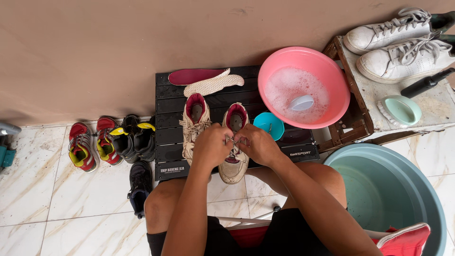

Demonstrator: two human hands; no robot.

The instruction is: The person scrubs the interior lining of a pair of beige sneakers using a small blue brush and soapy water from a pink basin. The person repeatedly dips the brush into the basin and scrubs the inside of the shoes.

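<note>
At the front edge of the low black slatted table, both hands meet over the right-hand one of two beige sneakers: the left hand and the right hand are each pinched on the pale lace at the sneaker's throat, fingers curled tight, knuckles up. The step in hand looks like working the lace through or out of the eyelets; which way cannot be told. The next move would call for a fine pull with one hand while the other steadies the shoe, since it sits close to the table's front edge and could tip off. Both forearms come in from below, elbows outside the bare knees, wrists bent inward. The other beige sneaker stands just beside it, touching or nearly so. Two loose insoles lie at the table's back edge, a pink basin of suds at its right corner.
</note>
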